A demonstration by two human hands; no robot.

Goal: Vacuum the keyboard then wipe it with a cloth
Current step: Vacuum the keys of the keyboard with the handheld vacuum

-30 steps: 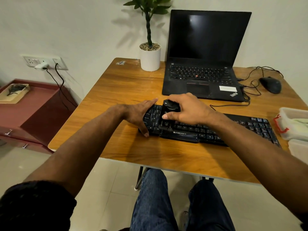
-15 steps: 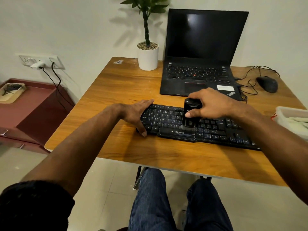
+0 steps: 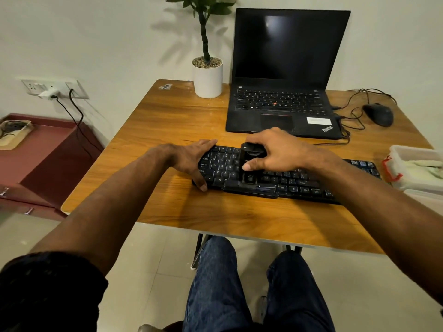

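The person's knees in blue jeans [image 3: 239, 283] are showing at 6 o'clock, under the near edge of the wooden table [image 3: 167, 116]. Just past that edge the black keyboard [image 3: 292, 180] is lying across the table, running from the centre out toward 3 o'clock.

The left hand [image 3: 191, 159] is resting on the keyboard's left end, fingers straight and spread: the thumb is lying along the near left corner and the fingertips are reaching over the far edge, so the hand is bracing the keyboard rather than curling round it. At 3 o'clock from that hand, the right hand [image 3: 278, 152] is gripping a small black handheld vacuum [image 3: 251, 161], thumb on its near side and fingers wrapped over its top and far side. The vacuum is standing on the keys of the left half, just right of the left hand's fingers.

At 3 o'clock, at the table's right edge, a clear plastic box [image 3: 417, 168] with a red clip is sitting just beside the keyboard's right end, holding a pale folded cloth [image 3: 424, 164].

Farther back, at 1 o'clock, an open black laptop [image 3: 282, 92] is standing with a dark screen, and a black mouse [image 3: 378, 115] with tangled cables is lying to its right. At 12 o'clock a white pot [image 3: 208, 80] filled with pebbles is holding a green plant. At 9 o'clock, off the table, a shallow tray [image 3: 14, 135] on a red cabinet [image 3: 48, 159] is holding dark cords.
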